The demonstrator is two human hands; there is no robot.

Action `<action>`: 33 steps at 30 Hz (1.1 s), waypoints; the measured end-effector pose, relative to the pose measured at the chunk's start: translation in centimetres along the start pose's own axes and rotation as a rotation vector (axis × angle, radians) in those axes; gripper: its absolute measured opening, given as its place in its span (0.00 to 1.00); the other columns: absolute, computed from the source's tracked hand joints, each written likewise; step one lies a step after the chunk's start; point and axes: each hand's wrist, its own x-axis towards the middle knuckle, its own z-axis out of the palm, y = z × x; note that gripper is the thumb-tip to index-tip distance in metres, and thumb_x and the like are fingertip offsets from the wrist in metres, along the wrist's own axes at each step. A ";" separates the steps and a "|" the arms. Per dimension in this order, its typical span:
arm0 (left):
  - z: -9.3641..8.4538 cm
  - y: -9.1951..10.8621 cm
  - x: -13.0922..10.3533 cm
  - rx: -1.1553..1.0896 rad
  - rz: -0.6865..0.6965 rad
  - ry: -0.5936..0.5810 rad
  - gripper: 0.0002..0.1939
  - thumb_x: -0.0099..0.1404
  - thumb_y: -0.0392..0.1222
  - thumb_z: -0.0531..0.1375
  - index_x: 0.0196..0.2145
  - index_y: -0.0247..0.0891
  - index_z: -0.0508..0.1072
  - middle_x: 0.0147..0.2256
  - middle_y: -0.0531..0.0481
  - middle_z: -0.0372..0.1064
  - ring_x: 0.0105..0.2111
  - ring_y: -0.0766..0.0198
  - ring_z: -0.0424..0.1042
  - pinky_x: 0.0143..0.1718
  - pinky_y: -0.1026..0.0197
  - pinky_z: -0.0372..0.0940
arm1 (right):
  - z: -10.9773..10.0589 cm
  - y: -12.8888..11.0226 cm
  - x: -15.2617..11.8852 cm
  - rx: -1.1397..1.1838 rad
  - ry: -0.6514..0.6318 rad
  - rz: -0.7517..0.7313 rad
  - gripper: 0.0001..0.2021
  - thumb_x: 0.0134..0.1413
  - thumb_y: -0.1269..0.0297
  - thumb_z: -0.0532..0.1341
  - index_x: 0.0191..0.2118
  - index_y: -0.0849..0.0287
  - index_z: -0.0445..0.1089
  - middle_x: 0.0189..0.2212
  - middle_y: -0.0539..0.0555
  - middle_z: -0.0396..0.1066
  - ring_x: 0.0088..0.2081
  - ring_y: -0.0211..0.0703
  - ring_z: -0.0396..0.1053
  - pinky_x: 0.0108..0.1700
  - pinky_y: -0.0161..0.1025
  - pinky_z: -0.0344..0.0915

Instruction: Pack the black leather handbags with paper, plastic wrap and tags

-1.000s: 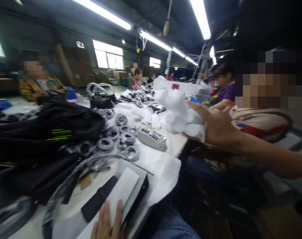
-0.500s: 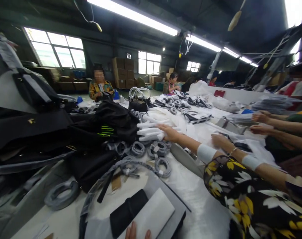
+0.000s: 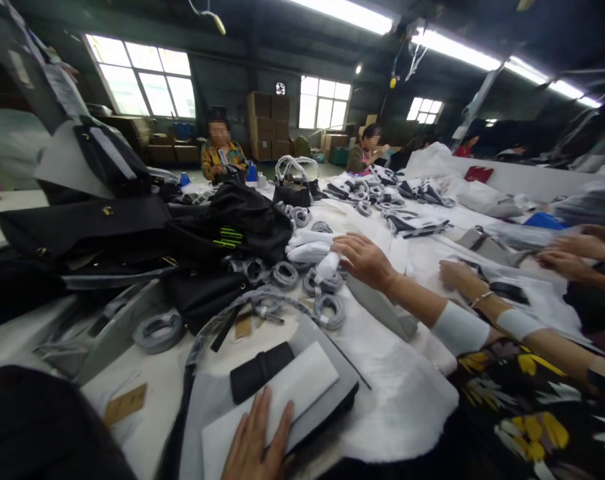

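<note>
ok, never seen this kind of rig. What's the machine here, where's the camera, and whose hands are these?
No machine: a person works bare-handed, and the view comes from a camera on their head. Their left hand is at the bottom, lying flat on a white pad; their right isn't visible. The flowered sleeves belong to a co-worker, whose nearer hand holds a white bundle. The table is crowded with black bags, grey coils and a brown tag.

brown cartons (image 3: 270,127) stacked between windows (image 3: 325,102); lit strip lights (image 3: 347,13) overhead
</note>
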 end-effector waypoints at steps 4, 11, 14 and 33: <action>-1.6 0.3 0.1 -0.062 -0.011 -0.043 0.33 0.70 0.34 0.53 0.70 0.44 0.48 0.65 0.36 0.56 0.62 0.48 0.61 0.56 0.47 0.68 | -4.1 -9.6 -0.1 0.009 0.127 -0.281 0.12 0.68 0.64 0.57 0.52 0.62 0.67 0.47 0.58 0.75 0.41 0.45 0.71 0.42 0.40 0.66; -1.7 0.7 -0.2 -0.102 -0.050 -0.014 0.32 0.68 0.35 0.58 0.67 0.47 0.56 0.65 0.39 0.56 0.64 0.45 0.58 0.58 0.42 0.65 | -1.3 -19.0 -3.1 0.256 -0.372 -0.344 0.06 0.66 0.68 0.58 0.46 0.61 0.68 0.38 0.55 0.73 0.37 0.42 0.71 0.33 0.36 0.64; -2.3 0.7 0.2 -0.112 -0.009 -0.022 0.31 0.67 0.35 0.61 0.65 0.45 0.59 0.66 0.37 0.54 0.65 0.44 0.56 0.60 0.41 0.62 | 0.3 -18.7 -3.6 0.331 -0.459 -0.335 0.13 0.63 0.74 0.60 0.52 0.61 0.68 0.46 0.58 0.72 0.44 0.43 0.71 0.41 0.36 0.67; -7.4 -0.7 4.8 -0.180 0.000 -0.508 0.27 0.69 0.39 0.58 0.64 0.42 0.62 0.62 0.36 0.60 0.59 0.48 0.65 0.56 0.48 0.65 | -8.1 -29.1 -13.1 0.321 0.026 -0.042 0.14 0.69 0.72 0.50 0.44 0.61 0.73 0.37 0.56 0.75 0.31 0.43 0.68 0.30 0.41 0.60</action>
